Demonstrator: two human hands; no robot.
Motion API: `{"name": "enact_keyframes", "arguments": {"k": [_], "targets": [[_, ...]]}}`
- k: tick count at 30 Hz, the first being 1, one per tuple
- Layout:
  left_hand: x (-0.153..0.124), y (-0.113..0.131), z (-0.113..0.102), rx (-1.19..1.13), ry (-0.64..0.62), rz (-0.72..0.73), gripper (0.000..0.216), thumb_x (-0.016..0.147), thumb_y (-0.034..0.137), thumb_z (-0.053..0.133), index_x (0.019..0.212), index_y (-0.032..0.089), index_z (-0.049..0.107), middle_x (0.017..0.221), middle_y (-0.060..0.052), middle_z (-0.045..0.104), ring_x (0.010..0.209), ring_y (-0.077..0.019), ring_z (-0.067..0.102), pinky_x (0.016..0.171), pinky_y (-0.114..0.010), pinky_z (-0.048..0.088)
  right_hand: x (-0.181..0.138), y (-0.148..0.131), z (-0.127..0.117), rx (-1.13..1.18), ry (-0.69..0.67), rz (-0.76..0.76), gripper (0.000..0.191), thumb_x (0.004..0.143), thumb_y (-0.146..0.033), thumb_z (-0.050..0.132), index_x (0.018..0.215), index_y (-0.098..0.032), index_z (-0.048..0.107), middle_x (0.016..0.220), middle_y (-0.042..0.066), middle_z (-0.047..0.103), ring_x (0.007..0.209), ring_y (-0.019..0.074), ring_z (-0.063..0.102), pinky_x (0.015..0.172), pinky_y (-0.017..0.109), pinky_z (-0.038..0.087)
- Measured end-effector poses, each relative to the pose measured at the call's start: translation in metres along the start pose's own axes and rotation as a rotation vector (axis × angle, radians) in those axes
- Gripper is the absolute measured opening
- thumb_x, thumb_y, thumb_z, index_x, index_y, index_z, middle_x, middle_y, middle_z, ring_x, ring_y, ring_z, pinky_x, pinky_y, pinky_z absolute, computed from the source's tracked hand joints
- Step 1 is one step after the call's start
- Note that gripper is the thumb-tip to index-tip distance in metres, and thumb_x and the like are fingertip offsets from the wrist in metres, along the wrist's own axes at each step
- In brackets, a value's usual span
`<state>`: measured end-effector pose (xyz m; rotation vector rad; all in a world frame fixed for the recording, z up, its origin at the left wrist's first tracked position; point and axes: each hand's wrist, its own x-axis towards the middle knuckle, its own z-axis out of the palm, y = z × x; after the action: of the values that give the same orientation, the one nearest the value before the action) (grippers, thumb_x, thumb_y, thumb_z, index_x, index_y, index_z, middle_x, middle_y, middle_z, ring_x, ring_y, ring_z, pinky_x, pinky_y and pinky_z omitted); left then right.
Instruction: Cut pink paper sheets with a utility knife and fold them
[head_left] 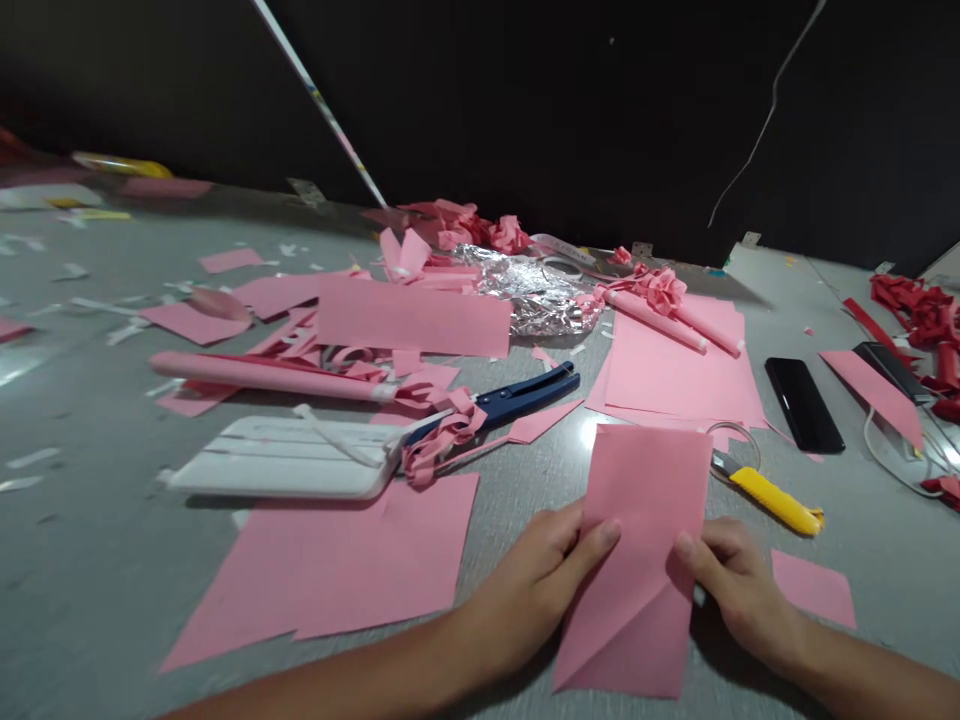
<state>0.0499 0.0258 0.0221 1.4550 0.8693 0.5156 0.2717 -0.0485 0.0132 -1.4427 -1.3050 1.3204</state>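
Note:
A folded pink paper sheet (637,560) stands tilted on the grey table (90,560) in front of me. My left hand (536,580) pinches its left edge, thumb on the front face. My right hand (731,575) grips its right edge, thumb pressed on the paper. A diagonal fold runs across the sheet's lower part.
A large pink sheet (345,560) lies left of my hands. Behind are a white flat case (285,458), blue-handled scissors (517,395), a yellow utility knife (772,498), a black phone (804,403), pink paper rolls (270,375), crumpled foil (532,295) and red paper scraps (919,310).

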Motion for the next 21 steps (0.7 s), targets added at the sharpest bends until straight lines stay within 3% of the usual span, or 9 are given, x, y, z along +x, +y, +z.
{"name": "enact_keyframes", "arguments": {"k": [5, 8, 13, 17, 21], "targets": [[0.001, 0.000, -0.002, 0.043, -0.102, 0.013, 0.049, 0.107, 0.061, 0.052, 0.088, 0.021, 0.071, 0.087, -0.002, 0.070, 0.081, -0.0212, 0.060, 0.074, -0.029, 0.047, 0.003, -0.004, 0.002, 0.050, 0.029, 0.045, 0.076, 0.096, -0.090, 0.051, 0.061, -0.024, 0.043, 0.066, -0.002, 0.036, 0.062, 0.0147, 0.033, 0.058, 0.030, 0.029], [0.001, 0.003, -0.003, 0.067, -0.095, 0.014, 0.050, 0.109, 0.060, 0.049, 0.086, 0.020, 0.068, 0.085, -0.001, 0.069, 0.079, -0.0198, 0.059, 0.073, -0.028, 0.045, 0.000, -0.003, 0.002, 0.034, 0.025, 0.010, 0.075, 0.097, -0.088, 0.053, 0.061, -0.023, 0.042, 0.065, -0.002, 0.036, 0.062, 0.0143, 0.032, 0.058, 0.030, 0.029], [0.001, 0.006, -0.004, 0.086, -0.216, 0.064, 0.044, 0.110, 0.054, 0.044, 0.089, 0.020, 0.062, 0.078, 0.002, 0.060, 0.070, -0.0155, 0.054, 0.067, -0.026, 0.041, -0.004, 0.006, -0.001, 0.089, 0.121, 0.041, 0.072, 0.098, -0.082, 0.060, 0.061, -0.022, 0.051, 0.062, -0.001, 0.041, 0.060, 0.0147, 0.034, 0.055, 0.030, 0.031], [0.002, 0.005, -0.004, 0.080, -0.199, 0.073, 0.044, 0.111, 0.053, 0.043, 0.087, 0.020, 0.058, 0.077, 0.003, 0.055, 0.069, -0.0140, 0.051, 0.065, -0.026, 0.039, -0.002, 0.011, -0.003, 0.155, 0.071, 0.020, 0.071, 0.099, -0.078, 0.063, 0.059, -0.019, 0.057, 0.061, 0.000, 0.046, 0.059, 0.0145, 0.035, 0.057, 0.030, 0.037], [0.001, 0.005, -0.005, 0.109, -0.233, 0.099, 0.042, 0.110, 0.051, 0.044, 0.087, 0.019, 0.059, 0.076, 0.003, 0.055, 0.067, -0.0136, 0.051, 0.064, -0.026, 0.038, -0.005, 0.016, -0.003, 0.239, 0.124, 0.053, 0.070, 0.097, -0.077, 0.068, 0.060, -0.018, 0.060, 0.061, 0.000, 0.050, 0.058, 0.0143, 0.037, 0.057, 0.029, 0.037]]}}
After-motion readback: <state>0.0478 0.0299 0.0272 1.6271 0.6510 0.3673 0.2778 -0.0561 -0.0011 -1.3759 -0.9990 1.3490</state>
